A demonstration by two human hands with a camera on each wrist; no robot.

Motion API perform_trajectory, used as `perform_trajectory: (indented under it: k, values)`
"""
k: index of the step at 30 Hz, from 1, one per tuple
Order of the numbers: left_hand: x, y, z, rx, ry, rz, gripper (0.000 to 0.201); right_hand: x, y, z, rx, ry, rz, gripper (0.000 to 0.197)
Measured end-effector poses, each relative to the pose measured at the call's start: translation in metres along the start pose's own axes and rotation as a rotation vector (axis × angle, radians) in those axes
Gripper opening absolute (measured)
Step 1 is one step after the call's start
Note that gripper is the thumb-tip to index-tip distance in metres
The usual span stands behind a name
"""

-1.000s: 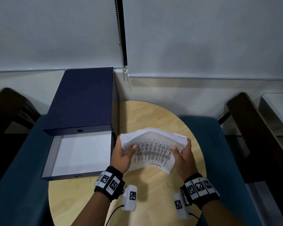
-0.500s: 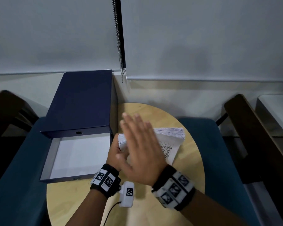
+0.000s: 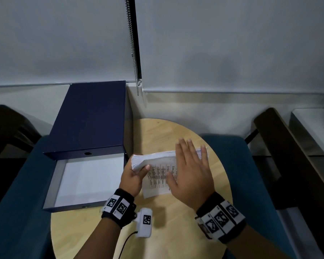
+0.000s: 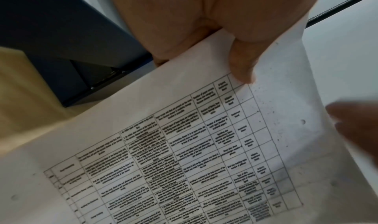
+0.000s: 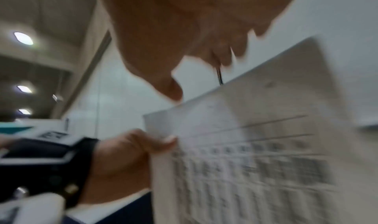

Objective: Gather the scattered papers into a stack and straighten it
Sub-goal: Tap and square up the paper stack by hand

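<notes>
A thick stack of white papers [image 3: 158, 165] with a printed table on the near sheet [image 4: 184, 154] stands on edge on the round wooden table [image 3: 157, 230]. My left hand [image 3: 133, 176] grips the stack's upper left corner, thumb [image 4: 241, 65] on the printed face [image 5: 245, 162]. My right hand [image 3: 191, 165] is flat, fingers straight, over the stack's right half and top edge. Whether the palm touches the paper I cannot tell. The right wrist view is blurred.
An open dark blue box [image 3: 82, 184] with a white inside and raised lid [image 3: 90, 116] sits left of the stack, overhanging the table. Teal seats [image 3: 241, 174] flank the table. A blind's bead chain [image 3: 133, 43] hangs behind. Wooden armrest [image 3: 288, 156] at right.
My right hand let go of the stack's right edge, rose flat across the front, then swung right and came down over the stack's right half. The left hand kept its grip.
</notes>
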State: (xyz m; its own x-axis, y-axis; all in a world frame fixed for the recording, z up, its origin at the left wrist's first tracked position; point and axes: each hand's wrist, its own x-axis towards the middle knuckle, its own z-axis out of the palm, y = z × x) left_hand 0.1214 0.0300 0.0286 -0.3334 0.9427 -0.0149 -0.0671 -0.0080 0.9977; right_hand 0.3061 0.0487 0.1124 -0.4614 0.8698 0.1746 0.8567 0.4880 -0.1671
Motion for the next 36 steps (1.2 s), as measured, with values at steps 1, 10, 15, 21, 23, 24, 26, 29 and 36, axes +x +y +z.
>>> perform_trajectory:
  k: [1,10,15,21,23,24,26,29,36]
  values:
    - [0.000,-0.001,0.001,0.012,-0.004,-0.002,0.020,-0.001,0.009,0.000,-0.028,-0.016,0.011,0.080]
    - [0.004,-0.002,0.004,-0.042,0.023,-0.065,0.027,0.006,0.095,0.024,1.147,-0.017,0.272,0.081]
    - [0.001,-0.002,0.003,-0.077,0.055,-0.079,0.035,0.002,0.081,0.044,1.175,0.086,0.340,0.025]
    - [0.001,0.017,0.015,-0.059,0.116,0.055,0.027,0.003,0.058,0.028,0.995,0.342,0.253,0.021]
    - [-0.004,0.016,0.017,-0.066,0.143,0.094,0.027,0.000,0.054,0.028,0.999,0.431,0.245,0.020]
    - [-0.008,0.012,0.016,-0.045,0.146,0.104,0.026,-0.004,0.053,0.033,0.992,0.438,0.244,0.022]
    - [-0.018,-0.001,0.014,0.062,0.106,0.092,0.028,-0.016,0.051,0.049,1.010,0.347,0.292,0.025]
    - [-0.025,-0.019,0.012,0.174,0.072,0.032,0.026,-0.031,0.052,0.073,1.056,0.216,0.428,0.030]
    - [-0.013,-0.022,0.006,0.216,0.073,0.005,0.028,-0.029,0.057,0.078,1.051,0.176,0.453,0.034]
